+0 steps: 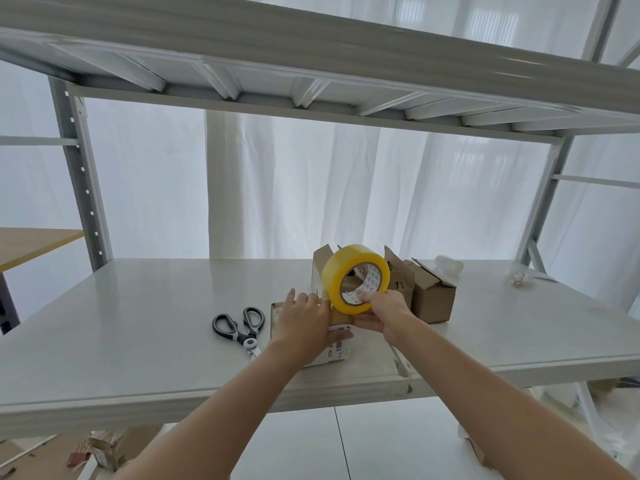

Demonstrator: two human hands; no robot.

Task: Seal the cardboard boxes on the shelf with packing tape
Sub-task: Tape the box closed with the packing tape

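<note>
I see the left hand (304, 320) lying flat with straight fingers, spread a little, pressing on top of the small flat brown cardboard box with a white label (278, 320), which sits near the front edge of the white metal shelf (138, 323). The right hand (381, 313) grips the yellow roll of packing tape (349, 268), fingers hooked through its core. The roll stands on edge at the box's far right corner, just beside the left fingertips. I judge the pull must run away from those fingertips along the box top. Whether the tape's end is under them I cannot tell. The black-handled scissors (240, 327) lie nearer the left hand.
</note>
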